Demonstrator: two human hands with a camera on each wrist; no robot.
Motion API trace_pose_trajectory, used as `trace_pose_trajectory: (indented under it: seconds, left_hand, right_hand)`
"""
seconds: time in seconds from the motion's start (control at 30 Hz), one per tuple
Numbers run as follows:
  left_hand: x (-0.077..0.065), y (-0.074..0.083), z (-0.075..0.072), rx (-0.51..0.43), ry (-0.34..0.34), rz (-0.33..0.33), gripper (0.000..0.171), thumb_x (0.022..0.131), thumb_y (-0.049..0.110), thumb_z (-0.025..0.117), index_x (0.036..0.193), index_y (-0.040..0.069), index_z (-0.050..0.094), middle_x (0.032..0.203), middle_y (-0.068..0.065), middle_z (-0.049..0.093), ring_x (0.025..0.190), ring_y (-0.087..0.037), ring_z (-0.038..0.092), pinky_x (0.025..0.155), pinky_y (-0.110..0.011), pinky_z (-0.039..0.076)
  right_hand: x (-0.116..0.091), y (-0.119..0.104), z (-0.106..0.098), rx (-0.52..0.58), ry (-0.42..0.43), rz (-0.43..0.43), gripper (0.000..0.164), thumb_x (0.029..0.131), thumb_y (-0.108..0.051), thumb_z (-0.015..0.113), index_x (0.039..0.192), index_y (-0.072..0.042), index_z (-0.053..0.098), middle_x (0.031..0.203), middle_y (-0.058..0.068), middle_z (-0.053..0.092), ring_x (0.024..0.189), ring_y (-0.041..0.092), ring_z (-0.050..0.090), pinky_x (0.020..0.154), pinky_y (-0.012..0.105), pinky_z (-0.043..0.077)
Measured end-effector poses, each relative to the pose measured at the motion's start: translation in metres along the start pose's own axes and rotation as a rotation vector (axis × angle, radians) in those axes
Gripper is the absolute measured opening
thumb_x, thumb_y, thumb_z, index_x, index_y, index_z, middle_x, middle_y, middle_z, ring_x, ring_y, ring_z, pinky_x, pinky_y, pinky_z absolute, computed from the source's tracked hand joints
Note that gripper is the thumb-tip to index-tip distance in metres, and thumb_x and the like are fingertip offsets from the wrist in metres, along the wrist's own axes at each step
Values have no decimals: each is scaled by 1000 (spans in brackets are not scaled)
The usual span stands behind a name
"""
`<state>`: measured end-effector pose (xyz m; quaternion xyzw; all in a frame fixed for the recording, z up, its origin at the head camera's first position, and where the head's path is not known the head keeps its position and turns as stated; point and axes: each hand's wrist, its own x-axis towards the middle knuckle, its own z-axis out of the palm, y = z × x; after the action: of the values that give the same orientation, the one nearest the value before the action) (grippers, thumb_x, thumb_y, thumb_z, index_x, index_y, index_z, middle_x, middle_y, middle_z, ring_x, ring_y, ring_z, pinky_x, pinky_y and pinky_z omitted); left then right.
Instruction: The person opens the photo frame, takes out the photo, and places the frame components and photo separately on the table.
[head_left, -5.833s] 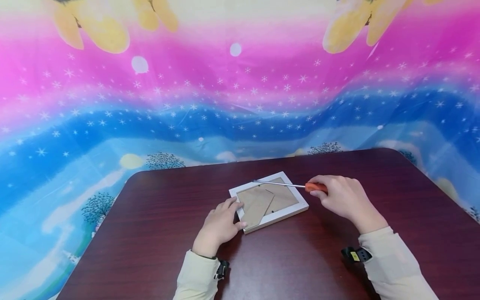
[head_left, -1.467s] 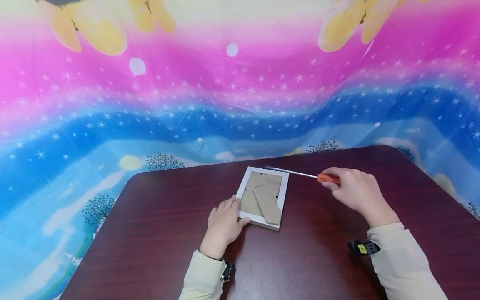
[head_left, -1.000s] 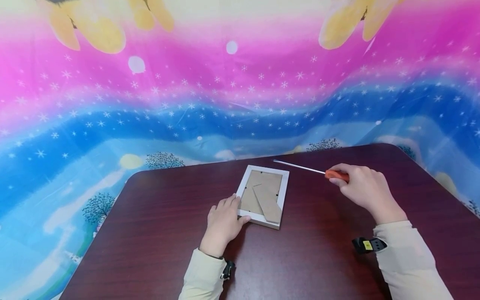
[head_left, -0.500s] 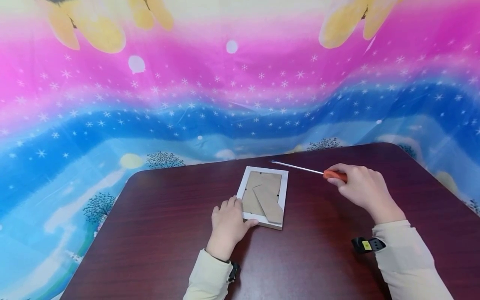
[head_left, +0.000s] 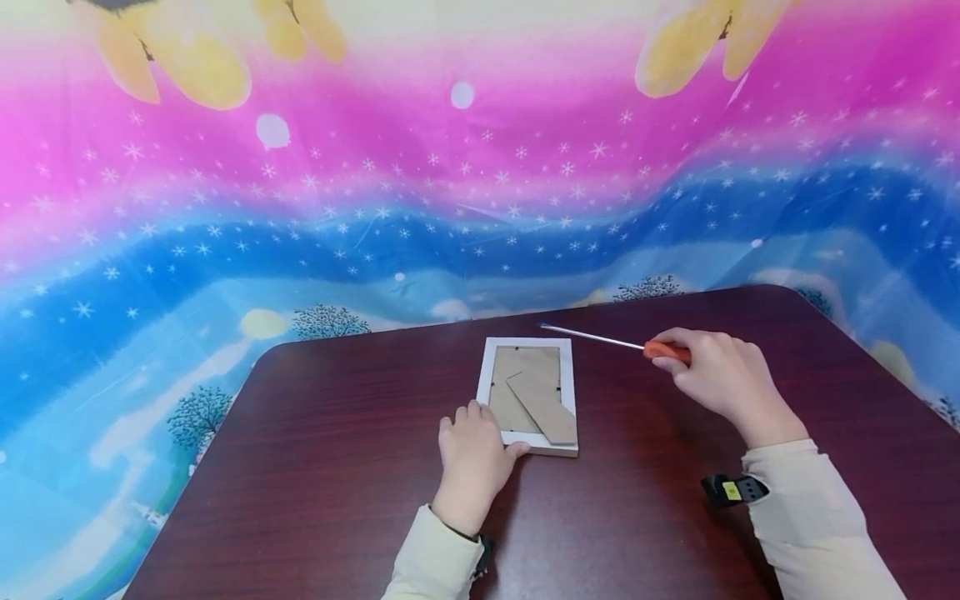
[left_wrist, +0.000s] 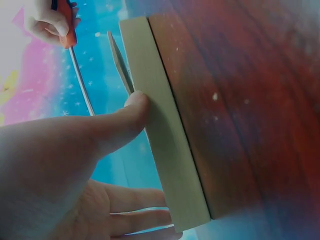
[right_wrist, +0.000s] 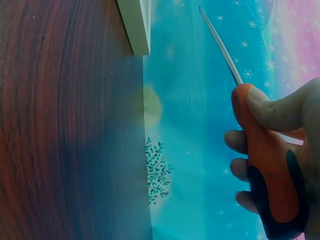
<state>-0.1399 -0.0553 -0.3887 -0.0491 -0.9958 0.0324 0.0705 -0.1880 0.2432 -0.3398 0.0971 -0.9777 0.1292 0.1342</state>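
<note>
A white picture frame [head_left: 567, 400] lies back side up on the table, its brown backboard [head_left: 536, 367] and folded easel leg [head_left: 551, 414] showing. At its near left corner my left hand [head_left: 472, 450] holds it, the thumb on the near edge and the fingers along the left side. In the left wrist view, that thumb presses the pale side of the frame [left_wrist: 165, 145]. My right hand [head_left: 731, 379] grips the orange handle of a screwdriver [head_left: 667, 352]. Its long metal shaft points left, with the tip above and beyond the far edge of the frame, apart from it.
The dark red wooden table [head_left: 337, 500] has its far edge close behind the frame. A pink and blue patterned cloth [head_left: 420, 192] hangs behind the table. Black straps [head_left: 733, 490] sit at both wrists.
Since the earliest view, the frame has turned counterclockwise under my left hand, and the screwdriver tip has come off it. In the last second the frame turned slightly further; the screwdriver barely moved.
</note>
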Motion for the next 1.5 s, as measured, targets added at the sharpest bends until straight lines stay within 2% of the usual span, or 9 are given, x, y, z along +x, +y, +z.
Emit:
trace_pose_trajectory:
  seconds: [0.1,0.2,0.33,0.47,0.6,0.73,0.87,1.1,1.5]
  left_hand:
    - [1,-1,1,0,33,22,77,73,70,57,106,0,63,96,-10,62,91,-24,56,77,-38,49]
    - [4,-8,-1,-54,33,47,73,75,67,57,105,1,65,100,-11,64,94,-26,57,79,-40,51]
    - [9,-25,-5,-187,-36,76,67,79,57,60,119,3,62,121,-14,63,111,-30,55,92,-48,48]
    - [13,-40,-3,-313,-102,121,68,81,47,64,133,6,52,141,-13,52,127,-31,46,102,-54,42]
    - [15,-46,1,-380,-116,175,68,81,43,65,138,10,49,147,-10,47,130,-31,43,103,-56,40]
    - [14,-43,5,-300,-66,193,65,79,46,65,135,14,53,144,-6,51,126,-30,49,101,-57,42]
    - [12,-36,7,-216,-33,168,64,78,50,64,133,16,56,141,-5,55,122,-29,53,99,-56,44]
    - [8,-24,7,-186,-40,135,63,80,54,61,130,15,57,140,-8,55,121,-29,53,99,-54,44]
    - [3,-6,6,-121,43,100,66,79,59,59,123,10,60,122,-7,63,105,-27,59,90,-49,49]
  right_hand:
    - [0,-1,0,-4,2,-3,32,83,-29,66,113,-17,66,68,7,68,50,17,44,45,30,34]
    - [1,-1,-1,-4,-2,-2,33,83,-29,66,113,-17,66,67,6,67,49,17,44,45,30,34]
    - [1,-1,-2,-5,-9,0,33,83,-30,66,113,-17,66,68,7,67,51,17,45,45,31,35]
    - [1,-1,-2,-7,-9,0,33,83,-31,66,113,-16,66,70,8,68,51,17,45,45,31,35]
    - [1,0,-2,-8,-7,0,33,83,-30,66,113,-16,66,72,9,69,52,17,46,45,31,35]
    - [1,-1,-2,-4,-9,-1,33,83,-30,66,113,-16,66,71,8,69,52,17,46,46,31,35]
    - [0,-2,0,3,-15,-3,34,83,-30,66,114,-16,66,72,8,69,52,17,46,46,32,36]
    - [-1,-3,0,3,-8,0,35,82,-29,67,114,-15,66,75,10,70,54,17,47,47,32,38]
    - [-2,-7,2,6,0,-22,29,81,-30,67,109,-19,69,79,9,73,55,18,49,48,31,38]
